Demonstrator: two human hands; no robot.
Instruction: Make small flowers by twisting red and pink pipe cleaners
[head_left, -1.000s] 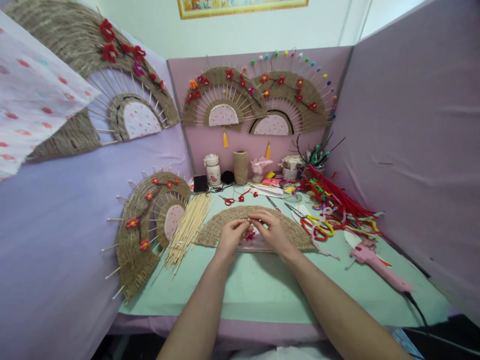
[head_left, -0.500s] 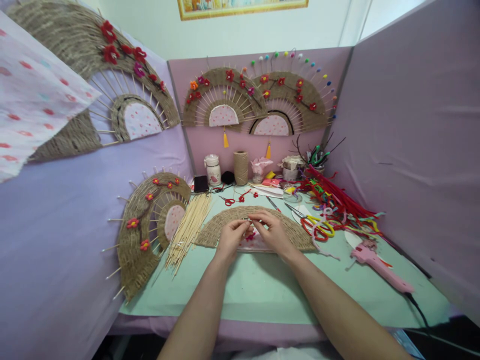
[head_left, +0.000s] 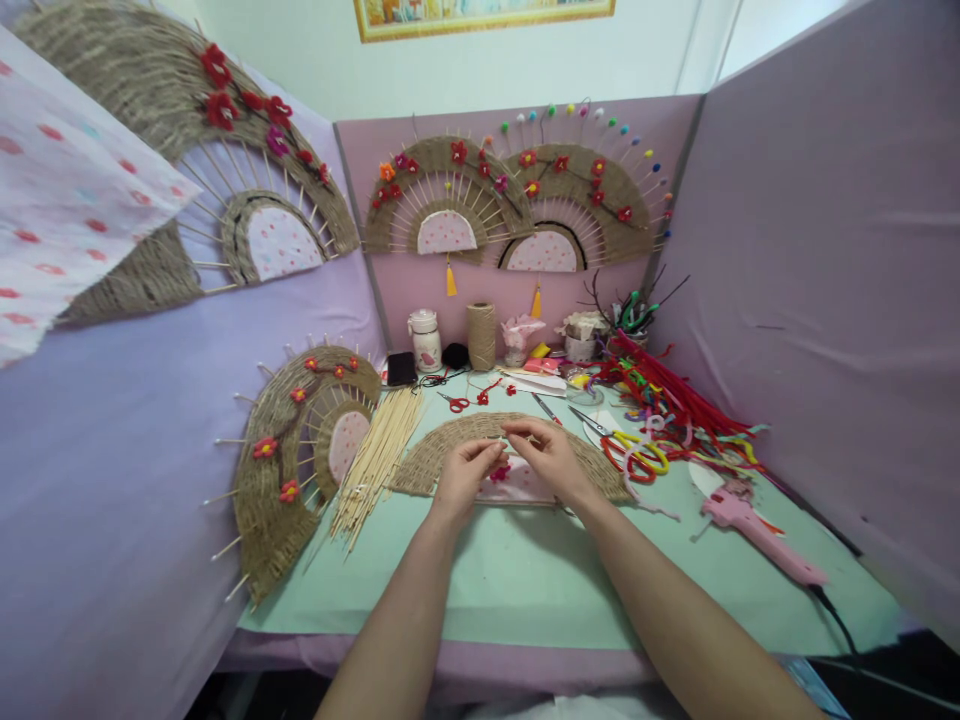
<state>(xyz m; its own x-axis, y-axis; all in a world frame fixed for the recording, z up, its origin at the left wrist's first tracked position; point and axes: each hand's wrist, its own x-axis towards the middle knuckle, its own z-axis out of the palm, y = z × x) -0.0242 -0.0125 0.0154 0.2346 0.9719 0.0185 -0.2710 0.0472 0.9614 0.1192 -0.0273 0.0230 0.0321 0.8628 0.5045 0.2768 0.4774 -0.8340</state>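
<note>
A woven twine fan (head_left: pixel 435 446) lies on the table, its straight edge toward me, with a pink spotted half-circle of cloth (head_left: pixel 529 486) at its middle. Over it, my left hand (head_left: pixel 466 474) is closed in a pinch, thumb against fingers. Close on its right, my right hand (head_left: pixel 553 462) also pinches, its fingertips near the left ones. Whatever the fingers hold is too small to make out. Just below the fingertips shows a magenta flower (head_left: pixel 499 473); whether it rests on the cloth or hangs from the fingers I cannot tell.
Thin wooden sticks (head_left: pixel 379 455) lie left of the fan, beside a decorated fan (head_left: pixel 277 470) leaning upright. To the right are scissors (head_left: pixel 637 455), red pipe cleaners (head_left: pixel 675 390) and a pink glue gun (head_left: pixel 765 535) with its cord. A twine spool (head_left: pixel 481 337) stands behind.
My right hand has shifted slightly right, and its fingertips have drawn a little away from the left ones. More of the magenta flower and cloth shows. My left hand stays nearly still.
</note>
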